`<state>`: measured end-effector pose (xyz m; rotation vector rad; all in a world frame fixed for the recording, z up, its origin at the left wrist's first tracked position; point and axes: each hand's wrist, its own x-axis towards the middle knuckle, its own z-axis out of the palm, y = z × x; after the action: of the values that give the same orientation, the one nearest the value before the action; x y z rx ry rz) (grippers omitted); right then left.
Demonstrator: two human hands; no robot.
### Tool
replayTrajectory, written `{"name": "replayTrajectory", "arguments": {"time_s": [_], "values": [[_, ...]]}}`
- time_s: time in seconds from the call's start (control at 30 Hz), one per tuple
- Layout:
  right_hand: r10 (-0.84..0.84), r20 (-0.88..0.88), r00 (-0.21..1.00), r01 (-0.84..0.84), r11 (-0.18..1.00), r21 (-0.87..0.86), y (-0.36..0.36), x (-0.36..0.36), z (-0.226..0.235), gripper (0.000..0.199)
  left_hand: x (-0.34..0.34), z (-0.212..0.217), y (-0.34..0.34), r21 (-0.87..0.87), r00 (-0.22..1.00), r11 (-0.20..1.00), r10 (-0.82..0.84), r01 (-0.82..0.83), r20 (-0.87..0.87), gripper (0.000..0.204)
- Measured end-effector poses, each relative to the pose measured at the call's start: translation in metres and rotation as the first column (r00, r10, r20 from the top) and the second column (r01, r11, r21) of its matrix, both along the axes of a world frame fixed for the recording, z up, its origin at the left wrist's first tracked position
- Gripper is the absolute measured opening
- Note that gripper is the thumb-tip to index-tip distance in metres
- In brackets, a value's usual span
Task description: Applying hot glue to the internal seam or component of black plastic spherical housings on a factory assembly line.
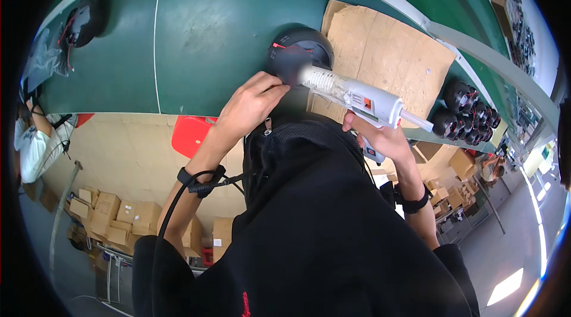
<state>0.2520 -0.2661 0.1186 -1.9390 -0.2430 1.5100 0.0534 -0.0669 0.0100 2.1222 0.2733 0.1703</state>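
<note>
My right hand (380, 137) grips a white hot glue gun (363, 100) by its handle. A pale glue stick (418, 121) sticks out of the gun's back end. Its front end points left, against or just in front of a black rounded part (289, 62); a blur there hides whether they touch. My left hand (254, 103) is closed, thumb and fingers pinching the lower edge of that black part. A short red wire shows at the part's upper left. Behind it, a black curved shell (314, 40) rests on the green table (214, 31).
A flat cardboard sheet (386, 49) lies right of the shell. Several black round parts (467, 112) are grouped at the table's right end. Another black part with red wires (83, 22) sits far left, beside a clear plastic bag (49, 58). A red stool (190, 135) stands below the table edge.
</note>
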Motion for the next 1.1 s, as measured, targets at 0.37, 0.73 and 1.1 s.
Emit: {"name": "replayTrajectory", "arguments": {"time_s": [0.37,0.73,1.1], "values": [[0.054,0.014,0.998,-0.052,0.995,-0.084,0.002,-0.001,-0.009,0.021,-0.006,-0.009,-0.002,-0.024,0.999,0.999,0.020,-0.021,-0.045,0.025],[0.175,0.063,0.983,-0.167,0.979,-0.115,0.013,-0.005,-0.005,0.014,-0.005,-0.010,0.002,-0.014,0.998,0.999,0.036,-0.036,-0.044,0.022],[0.200,0.105,0.974,-0.187,0.974,-0.127,0.013,-0.006,-0.006,0.028,-0.004,-0.006,0.006,0.048,0.999,0.998,0.036,-0.034,-0.026,0.019]]}}
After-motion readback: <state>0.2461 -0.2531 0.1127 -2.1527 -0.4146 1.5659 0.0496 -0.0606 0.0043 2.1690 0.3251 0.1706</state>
